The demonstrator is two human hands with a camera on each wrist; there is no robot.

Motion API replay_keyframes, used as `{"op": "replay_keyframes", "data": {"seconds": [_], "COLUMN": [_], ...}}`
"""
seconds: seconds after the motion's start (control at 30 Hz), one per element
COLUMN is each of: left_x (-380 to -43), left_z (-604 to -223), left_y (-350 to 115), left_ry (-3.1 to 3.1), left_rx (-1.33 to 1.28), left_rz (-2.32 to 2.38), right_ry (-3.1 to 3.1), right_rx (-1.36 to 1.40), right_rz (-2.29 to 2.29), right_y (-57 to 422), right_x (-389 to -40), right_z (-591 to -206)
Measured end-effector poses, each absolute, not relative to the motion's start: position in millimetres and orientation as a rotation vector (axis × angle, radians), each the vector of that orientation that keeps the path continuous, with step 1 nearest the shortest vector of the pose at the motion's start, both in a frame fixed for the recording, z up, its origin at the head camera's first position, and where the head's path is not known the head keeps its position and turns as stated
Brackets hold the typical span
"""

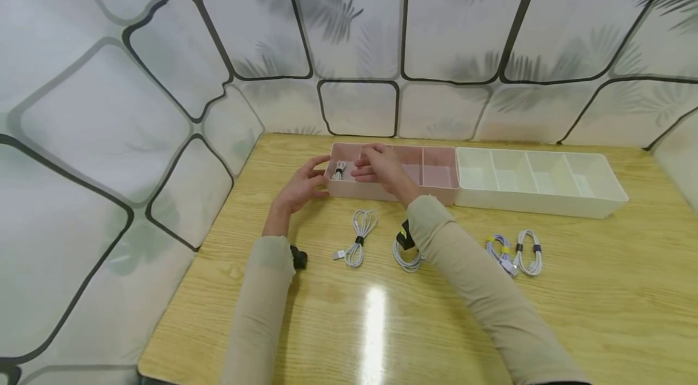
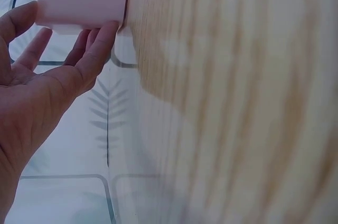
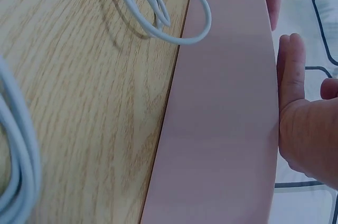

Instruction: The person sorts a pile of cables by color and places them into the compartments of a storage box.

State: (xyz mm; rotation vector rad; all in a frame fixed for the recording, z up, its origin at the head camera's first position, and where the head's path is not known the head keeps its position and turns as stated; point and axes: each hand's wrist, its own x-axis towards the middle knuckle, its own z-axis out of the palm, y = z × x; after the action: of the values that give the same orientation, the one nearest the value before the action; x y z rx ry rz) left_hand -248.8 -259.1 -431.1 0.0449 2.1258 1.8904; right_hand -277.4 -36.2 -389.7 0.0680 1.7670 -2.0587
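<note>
A pink divided box [image 1: 362,191] stands towards the back of the table. My left hand [image 1: 301,188] is at its left end, fingertips touching the end wall; the left wrist view shows the fingers [image 2: 100,49] loosely extended against it. Over the left part of the box is my right hand [image 1: 380,167], its fingers extended and nothing held. A small white cable bundle [image 1: 339,171] with a black tie lies in the leftmost part of the box, beside the right fingertips. In the right wrist view the right hand [image 3: 301,113] shows above the box's long front wall.
A white divided box [image 1: 537,202] adjoins the pink one on the right. In front lie a white cable [image 1: 361,242] with a black tie, a grey cable [image 1: 407,264] partly under the right wrist, a purple cable [image 1: 497,249] and another white cable [image 1: 537,261]. Patterned curtain [image 1: 357,109] hangs behind.
</note>
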Motion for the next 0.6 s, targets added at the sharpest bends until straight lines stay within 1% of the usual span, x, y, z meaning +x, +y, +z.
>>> {"op": "replay_keyframes", "data": {"seconds": [0.27,0.6], "left_x": [-246,-248], "left_z": [-429,-432], "left_y": [-257,-257], "left_ry": [2.122,2.102], "left_rx": [0.039,0.036], "left_rz": [1.904,1.927], "right_ry": [1.736,1.773], "right_rx": [0.071,-0.008], "right_rz": [-2.064,-2.016], "right_y": [-29,-14], "right_x": [-272,-264], "right_z": [-383,-381]}}
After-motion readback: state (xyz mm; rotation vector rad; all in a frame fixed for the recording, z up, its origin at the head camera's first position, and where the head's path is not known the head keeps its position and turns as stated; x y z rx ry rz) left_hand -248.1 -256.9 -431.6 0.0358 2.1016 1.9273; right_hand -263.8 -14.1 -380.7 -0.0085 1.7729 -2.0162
